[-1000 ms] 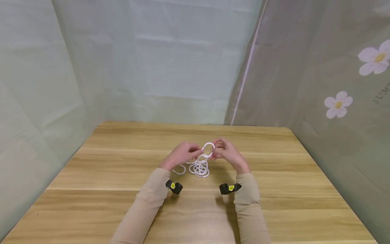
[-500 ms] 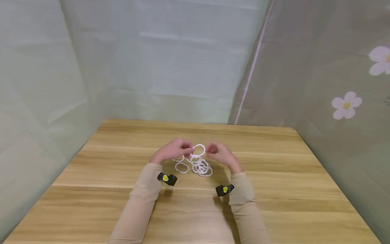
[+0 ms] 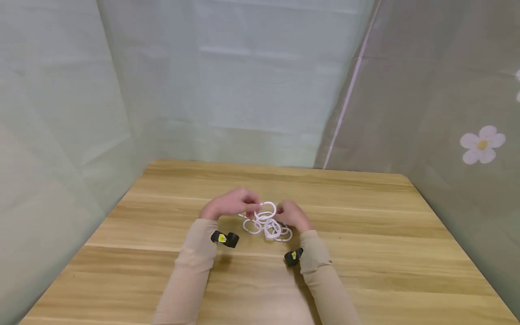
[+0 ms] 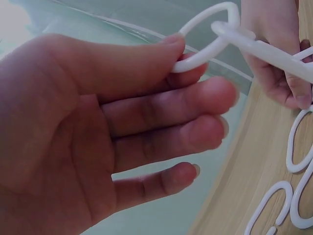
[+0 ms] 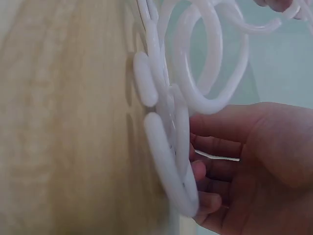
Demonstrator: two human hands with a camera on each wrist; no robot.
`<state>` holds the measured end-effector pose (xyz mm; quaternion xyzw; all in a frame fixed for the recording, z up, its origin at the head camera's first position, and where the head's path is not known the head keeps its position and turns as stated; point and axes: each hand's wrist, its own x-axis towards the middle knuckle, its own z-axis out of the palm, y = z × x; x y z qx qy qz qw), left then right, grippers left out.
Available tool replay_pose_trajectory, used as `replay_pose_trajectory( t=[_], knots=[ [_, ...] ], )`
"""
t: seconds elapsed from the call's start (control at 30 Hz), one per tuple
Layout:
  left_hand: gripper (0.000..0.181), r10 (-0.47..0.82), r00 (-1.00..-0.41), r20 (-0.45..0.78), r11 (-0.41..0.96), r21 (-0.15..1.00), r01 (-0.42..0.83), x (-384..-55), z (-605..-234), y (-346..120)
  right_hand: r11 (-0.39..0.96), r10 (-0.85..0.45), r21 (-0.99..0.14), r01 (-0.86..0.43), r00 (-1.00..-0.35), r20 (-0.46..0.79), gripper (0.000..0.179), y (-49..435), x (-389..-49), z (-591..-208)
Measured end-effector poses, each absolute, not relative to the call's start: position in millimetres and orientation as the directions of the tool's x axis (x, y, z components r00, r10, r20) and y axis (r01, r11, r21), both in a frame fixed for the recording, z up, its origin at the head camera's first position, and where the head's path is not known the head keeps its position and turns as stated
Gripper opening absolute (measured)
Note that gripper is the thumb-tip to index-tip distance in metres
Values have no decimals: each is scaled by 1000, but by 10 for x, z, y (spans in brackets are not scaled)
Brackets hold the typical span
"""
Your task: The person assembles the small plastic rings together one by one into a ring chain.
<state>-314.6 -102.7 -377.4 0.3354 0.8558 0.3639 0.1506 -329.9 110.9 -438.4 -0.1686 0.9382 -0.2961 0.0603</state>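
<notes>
Lightly, a white ring (image 4: 234,19) is being pinched aloft

The white ring is being held above the surface (image 3: 365,271) by the left grip (image 3: 235,202), between thumb and forefinger, with another ring (image 4: 269,51) looped through it. Just beside the lower rings (image 5: 165,164), the right grip (image 3: 293,215) is being held with bent fingers; whether one is being pinched cannot be told. Light, stiff, slick plastic is being suggested; surest purchase is probably being offered on a bare curve, clear of crossings.
</notes>
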Motion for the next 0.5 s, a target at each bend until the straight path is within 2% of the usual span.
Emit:
replay_pose_trajectory(
  t=[0.1,0.33,0.5],
  knots=[
    [24,678,-735,-17,518,721,461,-3147,-3782,-1038,784,-322,-572,-240,-946,-45,13,1082,-3281,-4360],
    [25,677,-735,-28,526,718,456,-3162,-3790,-1014,733,-477,-534,-421,-878,38,10,1037,-3267,-4337],
    [24,680,-733,-39,531,715,455,-3166,-3819,-1014,748,-493,-517,-415,-870,-16,6,1056,-3276,-4356]
  ],
)
